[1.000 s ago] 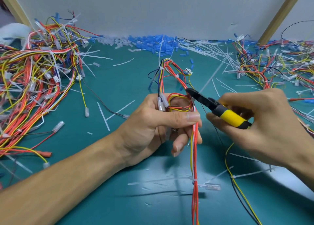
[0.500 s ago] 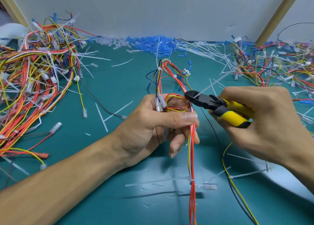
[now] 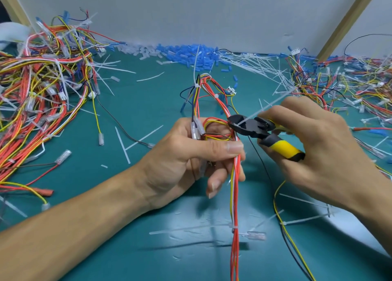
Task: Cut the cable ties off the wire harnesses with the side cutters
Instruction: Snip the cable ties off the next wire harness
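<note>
My left hand (image 3: 186, 155) grips a wire harness (image 3: 234, 195) of red, yellow and white wires above the green mat, thumb pressed across the bundle. My right hand (image 3: 314, 151) holds the side cutters (image 3: 256, 130), black-headed with yellow grips. Their jaws sit at the harness just above my left thumb, around a white cable tie (image 3: 265, 108) whose long tail sticks up to the right. Another tie (image 3: 234, 225) wraps the bundle lower down, and a third (image 3: 197, 86) sits near the harness's far end.
A big heap of tied harnesses (image 3: 42, 93) fills the left side. Another heap (image 3: 347, 87) lies at the right rear. Cut white ties (image 3: 254, 66) and blue sleeves (image 3: 191, 55) litter the back by the wall. Loose tie pieces (image 3: 123, 144) lie on the green mat (image 3: 137, 110).
The cutters swung from pointing up-left to nearly level, with their jaws now at the tie beside the harness. My right hand rose slightly. My left hand kept its grip.
</note>
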`<state>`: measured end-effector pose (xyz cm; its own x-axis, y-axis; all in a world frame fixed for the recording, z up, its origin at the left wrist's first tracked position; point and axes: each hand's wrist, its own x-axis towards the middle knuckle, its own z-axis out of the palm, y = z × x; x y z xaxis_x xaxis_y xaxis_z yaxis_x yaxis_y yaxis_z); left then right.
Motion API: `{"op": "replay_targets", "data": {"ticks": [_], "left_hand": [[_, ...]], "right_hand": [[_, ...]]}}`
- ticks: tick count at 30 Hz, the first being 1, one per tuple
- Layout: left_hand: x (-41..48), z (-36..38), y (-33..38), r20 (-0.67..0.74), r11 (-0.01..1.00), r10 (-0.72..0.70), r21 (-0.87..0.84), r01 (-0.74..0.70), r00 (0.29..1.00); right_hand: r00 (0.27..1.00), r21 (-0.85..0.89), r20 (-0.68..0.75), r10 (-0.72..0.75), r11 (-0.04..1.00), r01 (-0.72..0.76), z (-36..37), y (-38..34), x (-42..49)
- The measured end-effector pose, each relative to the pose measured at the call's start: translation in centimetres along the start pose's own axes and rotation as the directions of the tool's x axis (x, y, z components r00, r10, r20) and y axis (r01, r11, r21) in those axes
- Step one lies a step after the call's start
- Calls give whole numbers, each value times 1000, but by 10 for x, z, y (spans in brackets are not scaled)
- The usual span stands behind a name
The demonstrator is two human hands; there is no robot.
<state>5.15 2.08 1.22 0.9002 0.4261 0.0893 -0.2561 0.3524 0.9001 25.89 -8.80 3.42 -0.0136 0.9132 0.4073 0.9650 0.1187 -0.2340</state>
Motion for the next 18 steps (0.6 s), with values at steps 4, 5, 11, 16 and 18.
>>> {"op": "replay_targets", "data": {"ticks": [4, 5, 11, 16, 18], "left_hand": [[0, 0, -1, 15, 1000, -1, 2, 1, 1000], [-1, 0, -1, 16, 1000, 1, 3, -1, 1000], [-1, 1, -1, 49, 1000, -11, 25, 10, 999], [0, 0, 0, 14, 1000, -4, 7, 4, 1000], [-1, -1, 0, 33, 1000, -7, -6, 7, 999]], "right_hand": [[1000, 14, 16, -27, 1000, 27, 5, -5, 0], [1000, 27, 13, -23, 999, 23, 4, -7, 0], [1000, -9, -9, 27, 1000, -27, -6, -8, -4], [999, 6, 32, 23, 1000, -23, -4, -13, 0], [999, 14, 26, 38, 999, -39, -7, -10, -4]]}}
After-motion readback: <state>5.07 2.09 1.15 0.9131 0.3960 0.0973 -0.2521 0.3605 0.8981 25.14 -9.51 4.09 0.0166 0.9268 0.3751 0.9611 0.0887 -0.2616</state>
